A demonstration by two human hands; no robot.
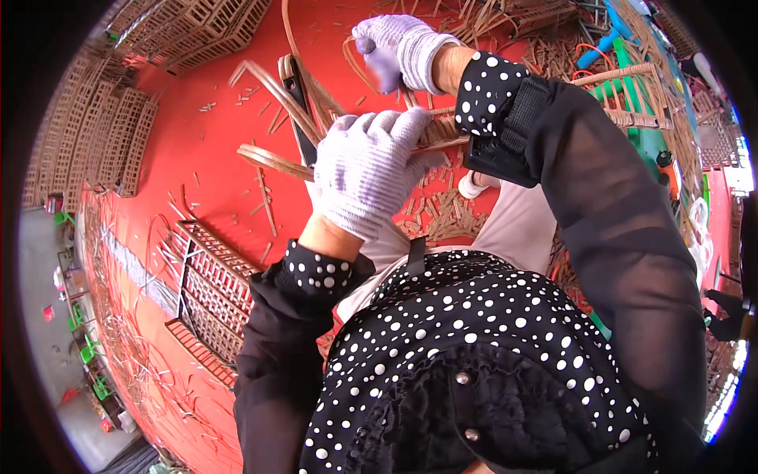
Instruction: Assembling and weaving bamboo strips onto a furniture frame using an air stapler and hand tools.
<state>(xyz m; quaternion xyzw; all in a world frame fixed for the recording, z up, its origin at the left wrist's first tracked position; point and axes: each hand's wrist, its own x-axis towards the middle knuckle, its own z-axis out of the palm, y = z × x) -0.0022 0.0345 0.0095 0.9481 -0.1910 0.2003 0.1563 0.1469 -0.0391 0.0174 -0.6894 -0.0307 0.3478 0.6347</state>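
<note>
brown strips [276, 163] gripped in the curled, gloved left hand [362, 170], right hand [401, 54] bent nearby (any hold cannot be told), red floor [209, 146] strewn with scraps [446, 219]

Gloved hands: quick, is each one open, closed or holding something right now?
Left hand: closed, holding the brown wicker piece.
Right hand: fingers curled; whether it holds anything cannot be told.
</note>
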